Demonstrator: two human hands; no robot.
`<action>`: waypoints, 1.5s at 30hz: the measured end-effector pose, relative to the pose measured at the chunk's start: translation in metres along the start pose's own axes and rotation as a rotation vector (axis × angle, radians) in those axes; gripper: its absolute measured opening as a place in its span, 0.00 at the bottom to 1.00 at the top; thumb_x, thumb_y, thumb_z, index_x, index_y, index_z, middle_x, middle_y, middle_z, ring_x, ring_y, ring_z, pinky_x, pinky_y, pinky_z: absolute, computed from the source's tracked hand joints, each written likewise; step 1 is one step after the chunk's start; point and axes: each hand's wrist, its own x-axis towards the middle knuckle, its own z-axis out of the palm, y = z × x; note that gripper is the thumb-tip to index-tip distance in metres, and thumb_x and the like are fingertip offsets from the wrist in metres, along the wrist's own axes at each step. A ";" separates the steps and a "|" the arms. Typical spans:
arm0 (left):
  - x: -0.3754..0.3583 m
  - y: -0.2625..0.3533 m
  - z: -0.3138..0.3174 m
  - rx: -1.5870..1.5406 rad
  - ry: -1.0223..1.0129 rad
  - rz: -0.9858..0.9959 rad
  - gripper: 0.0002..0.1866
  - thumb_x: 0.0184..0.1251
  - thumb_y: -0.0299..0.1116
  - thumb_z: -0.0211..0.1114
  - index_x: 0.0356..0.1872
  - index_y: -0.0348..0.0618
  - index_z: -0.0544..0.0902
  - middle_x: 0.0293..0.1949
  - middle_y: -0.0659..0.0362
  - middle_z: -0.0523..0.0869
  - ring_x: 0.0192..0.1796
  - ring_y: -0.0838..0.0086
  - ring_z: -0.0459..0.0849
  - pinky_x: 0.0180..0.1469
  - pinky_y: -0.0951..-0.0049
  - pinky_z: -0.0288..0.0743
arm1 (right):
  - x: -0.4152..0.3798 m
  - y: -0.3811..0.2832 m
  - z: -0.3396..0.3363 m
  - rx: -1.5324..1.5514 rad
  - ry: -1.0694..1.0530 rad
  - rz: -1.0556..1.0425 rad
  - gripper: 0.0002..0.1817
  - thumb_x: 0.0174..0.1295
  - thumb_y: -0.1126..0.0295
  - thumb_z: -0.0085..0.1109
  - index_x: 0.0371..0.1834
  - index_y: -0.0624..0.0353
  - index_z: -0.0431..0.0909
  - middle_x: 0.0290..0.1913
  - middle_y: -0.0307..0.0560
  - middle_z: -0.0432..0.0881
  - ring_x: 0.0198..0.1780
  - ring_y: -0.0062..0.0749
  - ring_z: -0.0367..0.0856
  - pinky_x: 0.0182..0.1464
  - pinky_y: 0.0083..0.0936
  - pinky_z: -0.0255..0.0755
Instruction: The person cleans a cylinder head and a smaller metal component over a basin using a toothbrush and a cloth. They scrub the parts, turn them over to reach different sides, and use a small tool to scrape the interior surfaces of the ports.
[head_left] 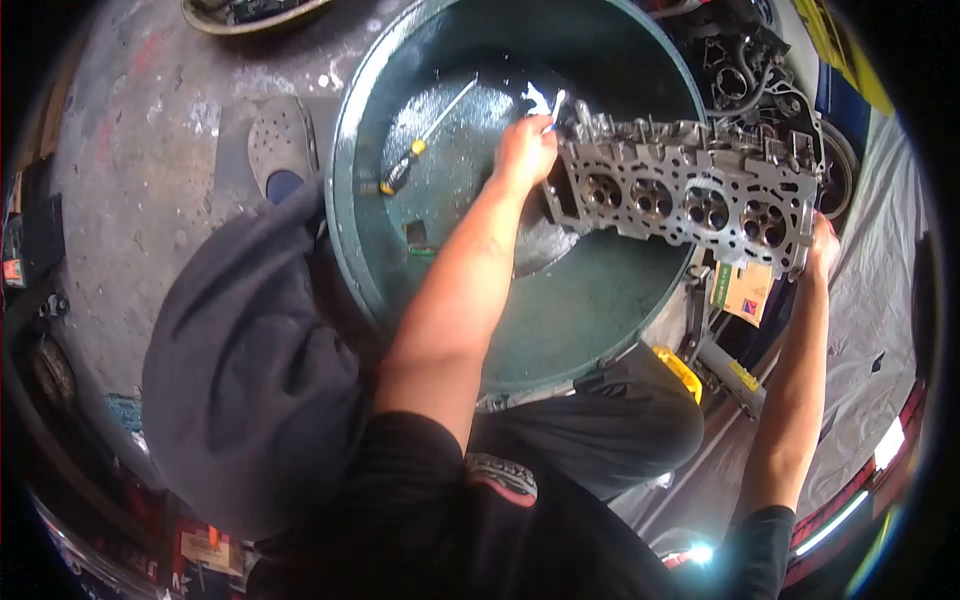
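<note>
Cylinder head, 4 chambers: right hand gripping it, left hand clasping 1 tool

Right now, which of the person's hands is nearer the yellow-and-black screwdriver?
The left hand: it is over the tub, just to the right of the screwdriver. The right hand is across the cylinder head, at its far end.

Black shirt (red-edged print), dark trousers and a grey clog show.
</note>
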 end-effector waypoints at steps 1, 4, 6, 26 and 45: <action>-0.005 0.022 -0.013 0.001 -0.070 -0.107 0.15 0.66 0.34 0.62 0.52 0.43 0.85 0.48 0.46 0.87 0.51 0.55 0.87 0.54 0.62 0.79 | -0.003 0.003 -0.002 -0.023 0.002 0.037 0.23 0.61 0.56 0.58 0.49 0.62 0.86 0.42 0.46 0.87 0.40 0.28 0.83 0.46 0.28 0.76; -0.024 0.021 -0.017 -0.090 0.045 0.085 0.14 0.63 0.34 0.63 0.49 0.46 0.86 0.41 0.45 0.88 0.47 0.51 0.87 0.53 0.56 0.80 | 0.001 -0.005 0.007 -0.001 0.003 0.040 0.22 0.61 0.56 0.57 0.49 0.61 0.86 0.42 0.46 0.87 0.41 0.29 0.84 0.47 0.28 0.76; -0.013 0.011 -0.007 -0.057 -0.008 -0.005 0.14 0.64 0.35 0.62 0.48 0.47 0.87 0.43 0.46 0.88 0.49 0.52 0.87 0.53 0.56 0.80 | -0.006 -0.014 0.006 -0.015 0.045 0.057 0.22 0.61 0.56 0.57 0.49 0.61 0.86 0.42 0.46 0.87 0.41 0.29 0.84 0.47 0.28 0.75; 0.057 -0.020 -0.010 0.343 -0.024 -0.309 0.17 0.63 0.36 0.62 0.54 0.57 0.84 0.49 0.50 0.88 0.56 0.54 0.85 0.57 0.59 0.78 | -0.013 -0.019 0.012 -0.046 0.071 0.103 0.24 0.58 0.54 0.60 0.51 0.60 0.86 0.45 0.49 0.88 0.45 0.33 0.84 0.52 0.29 0.73; 0.003 0.024 -0.027 0.192 -0.035 -0.006 0.15 0.67 0.37 0.60 0.52 0.51 0.85 0.44 0.47 0.88 0.49 0.50 0.86 0.55 0.56 0.79 | -0.016 -0.022 0.007 -0.104 0.081 0.081 0.25 0.58 0.54 0.60 0.51 0.60 0.86 0.43 0.48 0.88 0.44 0.31 0.83 0.51 0.28 0.74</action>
